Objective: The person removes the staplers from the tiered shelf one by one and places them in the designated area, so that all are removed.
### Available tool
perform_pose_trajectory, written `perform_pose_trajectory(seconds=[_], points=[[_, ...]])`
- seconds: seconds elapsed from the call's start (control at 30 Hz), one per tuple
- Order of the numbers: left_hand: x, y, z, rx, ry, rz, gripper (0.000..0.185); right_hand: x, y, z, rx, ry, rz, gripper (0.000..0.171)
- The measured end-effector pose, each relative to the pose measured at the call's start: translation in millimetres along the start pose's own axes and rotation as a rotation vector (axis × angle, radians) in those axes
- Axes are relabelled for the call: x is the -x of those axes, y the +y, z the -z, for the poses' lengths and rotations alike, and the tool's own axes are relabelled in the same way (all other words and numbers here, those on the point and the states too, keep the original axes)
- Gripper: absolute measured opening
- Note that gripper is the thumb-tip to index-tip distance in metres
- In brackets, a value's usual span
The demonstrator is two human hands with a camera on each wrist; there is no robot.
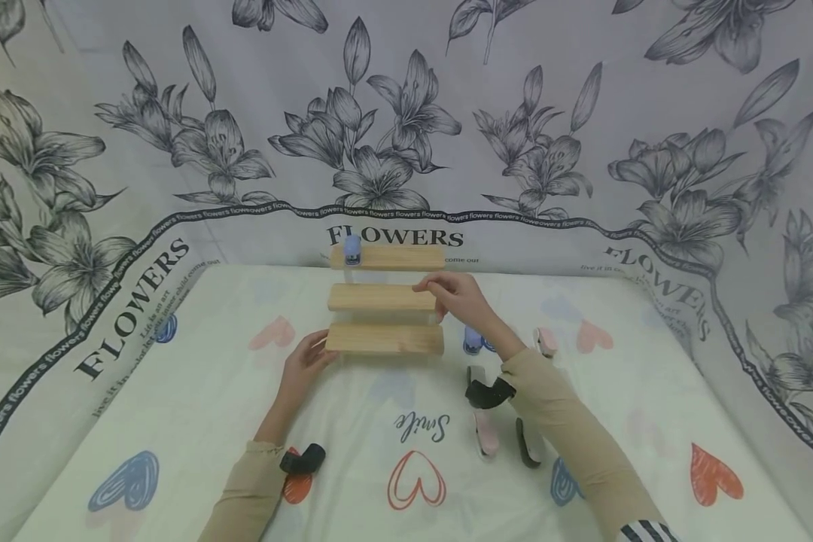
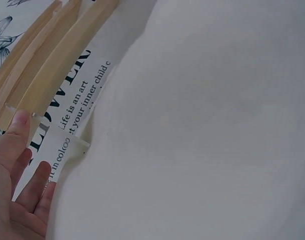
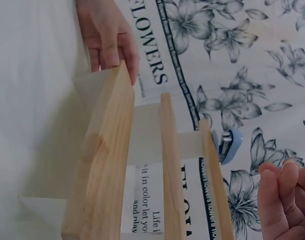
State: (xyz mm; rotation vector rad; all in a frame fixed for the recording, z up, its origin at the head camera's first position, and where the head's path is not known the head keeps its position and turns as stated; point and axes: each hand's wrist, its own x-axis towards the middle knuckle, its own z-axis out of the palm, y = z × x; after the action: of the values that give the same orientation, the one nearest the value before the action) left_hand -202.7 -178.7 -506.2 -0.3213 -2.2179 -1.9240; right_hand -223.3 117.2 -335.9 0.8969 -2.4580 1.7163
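A three-tier rack has light wooden boards, the front board (image 1: 385, 339), the middle board (image 1: 379, 297) and the back board (image 1: 400, 258), on clear side supports. My left hand (image 1: 309, 354) grips the front board's left end, its thumb (image 2: 21, 122) on the wood and its other fingers around the side. Above the middle board's right end is my right hand (image 1: 457, 293), fingers loosely bent and fingertips close together. Nothing shows between those fingertips in the right wrist view. A blue stapler (image 1: 352, 250) stands on the back board's left part.
Right of the rack, several staplers lie on the heart-print cloth: a blue stapler (image 1: 473, 340), a pink stapler (image 1: 546, 342), a nearer pink stapler (image 1: 486, 434) and a black stapler (image 1: 528, 444). A grey one (image 1: 476, 373) is partly hidden. Flower-print fabric (image 1: 406, 173) hangs behind.
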Motion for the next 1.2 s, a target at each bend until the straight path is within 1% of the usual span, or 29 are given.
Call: perform_pose_trajectory(seconds=[0.1, 0.27, 0.37, 0.47, 0.6, 0.7, 0.83, 0.93, 1.03, 1.13, 1.2], points=[[0.8, -1.8, 0.8, -0.004, -0.006, 0.007, 0.047, -11, 0, -6, -0.002, -0.014, 0.0, 0.02], [2.0, -3.3, 1.4, -0.016, -0.007, 0.009, 0.049, -34, 18, -17, -0.012, -0.036, -0.019, 0.018], [1.3, -2.8, 1.7, -0.006, -0.001, 0.003, 0.048, -49, 28, -23, 0.011, -0.046, -0.033, 0.017], [-0.4, -2.5, 1.9, 0.004, -0.003, -0.013, 0.047, -61, 31, -28, 0.037, -0.038, -0.044, 0.015], [-2.7, -2.5, 1.8, 0.005, -0.015, -0.027, 0.046, -75, 31, -34, 0.017, -0.009, -0.07, 0.017], [-3.6, -1.8, 1.8, 0.0, -0.018, -0.02, 0.047, -84, 28, -39, 0.028, 0.004, -0.112, 0.024], [-3.1, 1.7, 2.5, -0.028, -0.005, -0.01, 0.048, -93, 23, -47, 0.05, -0.022, -0.176, 0.046], [-2.0, 5.9, 3.0, -0.037, 0.001, -0.003, 0.047, -97, 19, -53, 0.044, -0.03, -0.206, 0.059], [0.9, 13.6, 2.2, -0.024, -0.01, 0.003, 0.046, -99, 18, -61, 0.049, -0.041, -0.234, 0.068], [4.9, 22.8, 0.6, -0.019, -0.021, 0.004, 0.045, -98, 21, -69, 0.035, -0.07, -0.244, 0.075], [6.7, 26.8, -0.5, -0.017, -0.017, 0.003, 0.045, -99, 23, -72, 0.04, -0.085, -0.242, 0.076]])
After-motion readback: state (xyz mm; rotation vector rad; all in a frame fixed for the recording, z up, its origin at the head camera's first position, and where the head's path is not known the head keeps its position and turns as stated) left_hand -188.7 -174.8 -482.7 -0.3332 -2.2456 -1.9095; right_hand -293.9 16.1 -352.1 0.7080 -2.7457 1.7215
